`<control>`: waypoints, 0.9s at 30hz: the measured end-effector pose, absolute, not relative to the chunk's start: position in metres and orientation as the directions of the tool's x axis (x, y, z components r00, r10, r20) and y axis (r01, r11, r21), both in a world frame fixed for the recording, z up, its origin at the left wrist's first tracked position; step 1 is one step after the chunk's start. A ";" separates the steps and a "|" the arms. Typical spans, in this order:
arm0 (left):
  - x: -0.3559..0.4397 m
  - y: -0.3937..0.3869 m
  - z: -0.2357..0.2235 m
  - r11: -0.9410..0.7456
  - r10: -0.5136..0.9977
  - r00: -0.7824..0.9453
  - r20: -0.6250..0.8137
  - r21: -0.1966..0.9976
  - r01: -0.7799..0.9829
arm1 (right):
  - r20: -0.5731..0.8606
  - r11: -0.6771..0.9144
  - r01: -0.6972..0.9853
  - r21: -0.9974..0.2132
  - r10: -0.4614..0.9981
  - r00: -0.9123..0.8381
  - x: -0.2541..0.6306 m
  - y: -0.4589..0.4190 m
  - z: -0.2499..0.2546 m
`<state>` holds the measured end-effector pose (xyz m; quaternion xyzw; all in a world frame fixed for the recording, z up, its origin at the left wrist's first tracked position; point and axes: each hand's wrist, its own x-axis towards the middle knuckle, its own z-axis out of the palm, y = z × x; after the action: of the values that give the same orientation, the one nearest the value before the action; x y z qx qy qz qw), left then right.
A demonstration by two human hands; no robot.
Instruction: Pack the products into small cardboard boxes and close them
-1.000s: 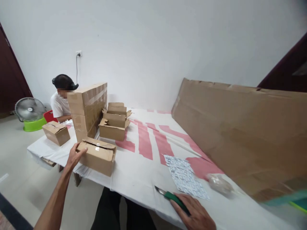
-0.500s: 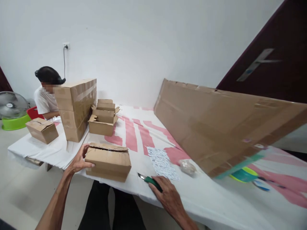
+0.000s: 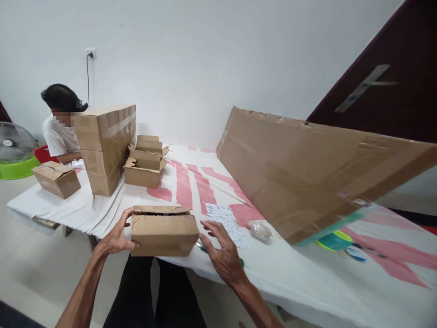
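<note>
A small closed cardboard box (image 3: 164, 230) lies at the near edge of the table. My left hand (image 3: 118, 236) grips its left end, fingers curled round the side. My right hand (image 3: 221, 251) hovers just right of the box with fingers spread, holding nothing. Under that hand lies a green-handled utility knife (image 3: 204, 249), mostly hidden, its blade end peeking out beside the box. A sheet of printed labels (image 3: 228, 218) lies just beyond my right hand, with a small clear bag (image 3: 260, 230) to its right.
A long flat cardboard carton (image 3: 307, 168) leans along the right. A tall taped box (image 3: 104, 148), open small boxes (image 3: 145, 166) and another small box (image 3: 56, 179) stand at the far left, where a person (image 3: 61, 130) sits. A green tape dispenser (image 3: 336, 239) and a fan (image 3: 13, 148) are also visible.
My left hand has slid the small box rightward toward me. My right hand has let go of the knife, which now lies on the table, and opened beside the box.
</note>
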<state>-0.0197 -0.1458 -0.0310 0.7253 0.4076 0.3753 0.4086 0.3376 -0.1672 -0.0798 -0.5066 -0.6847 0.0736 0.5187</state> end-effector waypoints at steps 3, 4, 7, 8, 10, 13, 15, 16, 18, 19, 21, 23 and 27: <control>-0.012 -0.152 -0.025 -0.393 0.883 0.389 0.263 0.867 0.305 | 0.558 0.436 0.561 -0.704 0.828 0.058 0.329 -0.164 -0.075; -0.009 -0.154 -0.022 -0.420 0.872 0.397 0.286 0.853 0.308 | 0.525 0.408 0.543 -0.734 0.848 0.074 0.329 -0.162 -0.077; -0.001 -0.161 -0.012 -0.492 0.828 0.447 0.338 0.820 0.292 | 0.424 0.302 0.483 -0.822 0.890 0.165 0.339 -0.156 -0.090; 0.001 -0.162 -0.009 -0.506 0.814 0.467 0.344 0.815 0.282 | 0.397 0.271 0.464 -0.843 0.896 0.198 0.344 -0.153 -0.095; 0.006 -0.164 -0.004 -0.516 0.800 0.493 0.342 0.811 0.275 | 0.359 0.232 0.426 -0.875 0.900 0.247 0.353 -0.150 -0.103; 0.012 -0.165 -0.002 -0.511 0.799 0.507 0.323 0.808 0.291 | 0.313 0.195 0.379 -0.905 0.907 0.282 0.363 -0.148 -0.110; 0.014 -0.166 -0.001 -0.511 0.798 0.513 0.316 0.806 0.297 | 0.290 0.176 0.361 -0.916 0.912 0.290 0.364 -0.149 -0.111; 0.015 -0.166 0.000 -0.514 0.795 0.516 0.318 0.805 0.296 | 0.281 0.170 0.353 -0.920 0.914 0.292 0.364 -0.150 -0.110; 0.015 -0.167 0.001 -0.522 0.791 0.519 0.325 0.801 0.293 | 0.267 0.160 0.338 -0.927 0.917 0.297 0.362 -0.152 -0.107; 0.014 -0.167 0.001 -0.527 0.788 0.519 0.330 0.798 0.292 | 0.259 0.155 0.331 -0.931 0.918 0.299 0.360 -0.152 -0.105; 0.012 -0.168 0.003 -0.535 0.788 0.514 0.338 0.790 0.299 | 0.249 0.149 0.323 -0.935 0.922 0.297 0.356 -0.153 -0.102; 0.010 -0.169 0.004 -0.538 0.789 0.516 0.334 0.782 0.315 | 0.251 0.150 0.326 -0.933 0.922 0.294 0.353 -0.154 -0.099; 0.007 -0.168 0.005 -0.531 0.794 0.512 0.327 0.783 0.324 | 0.242 0.147 0.317 -0.937 0.927 0.285 0.346 -0.153 -0.094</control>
<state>0.0068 -0.1683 0.0048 0.8021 0.3487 0.3498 0.3358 0.3463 -0.1528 -0.0943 -0.5897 -0.5277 0.2808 0.5430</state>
